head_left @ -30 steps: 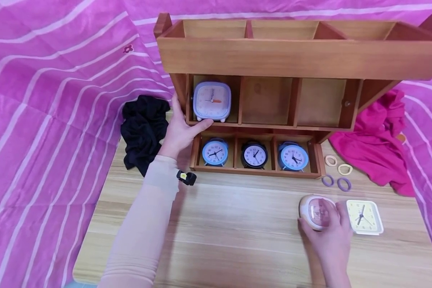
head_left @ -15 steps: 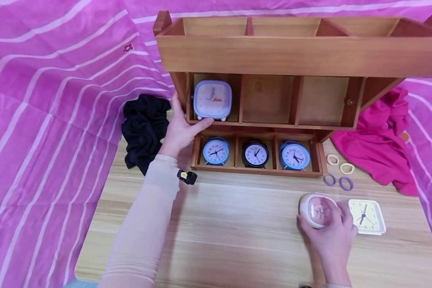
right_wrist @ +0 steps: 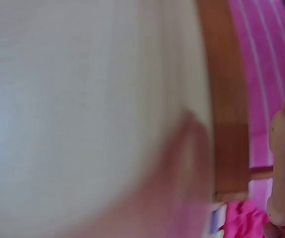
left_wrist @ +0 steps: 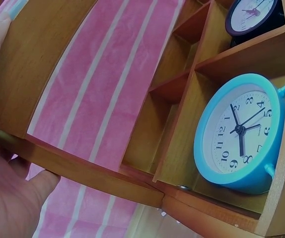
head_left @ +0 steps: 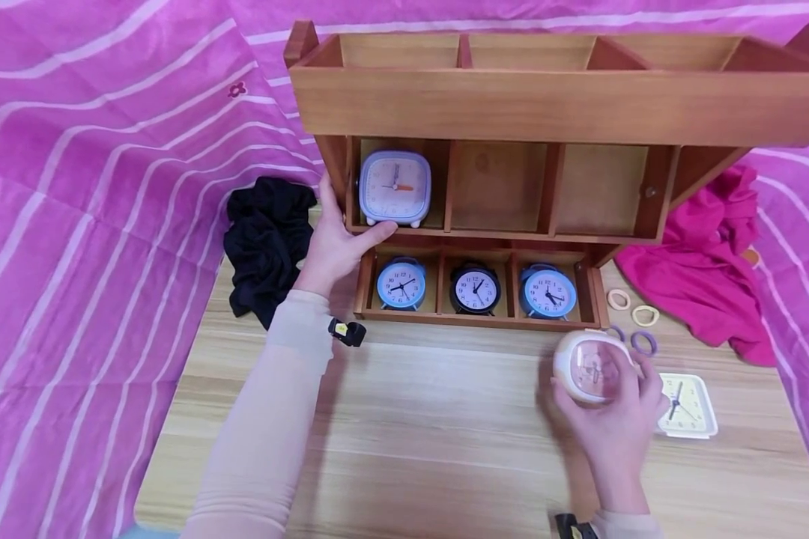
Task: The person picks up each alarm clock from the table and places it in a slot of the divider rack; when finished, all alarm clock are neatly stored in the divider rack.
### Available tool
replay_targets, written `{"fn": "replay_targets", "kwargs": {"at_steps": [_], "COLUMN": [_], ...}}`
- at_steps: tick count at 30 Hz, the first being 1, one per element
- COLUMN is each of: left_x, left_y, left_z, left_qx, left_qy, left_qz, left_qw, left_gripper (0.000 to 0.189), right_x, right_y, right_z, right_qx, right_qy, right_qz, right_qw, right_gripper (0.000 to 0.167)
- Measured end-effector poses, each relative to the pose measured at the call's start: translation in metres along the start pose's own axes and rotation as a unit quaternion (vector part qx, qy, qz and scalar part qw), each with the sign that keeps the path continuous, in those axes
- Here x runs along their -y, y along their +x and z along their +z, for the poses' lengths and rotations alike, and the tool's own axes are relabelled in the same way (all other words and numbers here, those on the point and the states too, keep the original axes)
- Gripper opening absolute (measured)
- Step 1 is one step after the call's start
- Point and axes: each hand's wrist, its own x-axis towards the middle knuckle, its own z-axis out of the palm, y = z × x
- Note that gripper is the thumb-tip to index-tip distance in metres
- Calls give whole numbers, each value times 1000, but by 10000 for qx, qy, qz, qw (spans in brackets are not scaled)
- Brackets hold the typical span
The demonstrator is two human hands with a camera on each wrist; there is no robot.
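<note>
In the head view my right hand [head_left: 613,430] grips a white alarm clock with a pink face [head_left: 588,365], lifted over the table with its shadow below. In the right wrist view this clock [right_wrist: 284,171] shows at the right edge. My left hand [head_left: 333,251] holds the left side of a wooden shelf rack [head_left: 553,105], thumb on the front ledge and fingers on the outer side. A lavender square clock [head_left: 395,187] stands in the middle tier's left compartment, beside that thumb. Below it are a blue clock [head_left: 401,284], a black clock [head_left: 475,290] and another blue clock [head_left: 548,292].
A pale yellow square clock [head_left: 689,406] lies right of my right hand, partly covered by it. Several hair ties [head_left: 645,315] lie near the rack's right end. A black cloth [head_left: 266,247] is at the left, a magenta cloth [head_left: 708,277] at the right.
My right hand has raised the white clock off the table and moved it slightly toward the rack; it now overlaps a purple hair tie. My left hand stays on the rack.
</note>
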Motion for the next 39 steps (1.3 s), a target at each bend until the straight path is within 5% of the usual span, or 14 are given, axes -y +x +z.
{"fn": "replay_targets", "kwargs": {"at_steps": [8,17,32,39], "left_x": [0,2,1,2], "left_y": [0,0,0,0], "left_z": [-1,0,0,0], "left_qx": [-7,4,9,10], "left_qy": [57,-34,-5,-120], "left_qz": [-2,38,-81,14], "left_qw": [10000,10000,10000,9999], "left_gripper": [121,119,119,117], "right_x": [40,119,164,181], "right_y": [23,54,106,123], "right_z": [0,0,44,69], "right_qx": [-228,-479,-834,-983], "right_qy": [588,1230,1494,1341], "right_qz": [-620,-1034,-1458,-2028], "right_qw": [9961,9858,9744,9650], "right_gripper": [88,76,78,81]}}
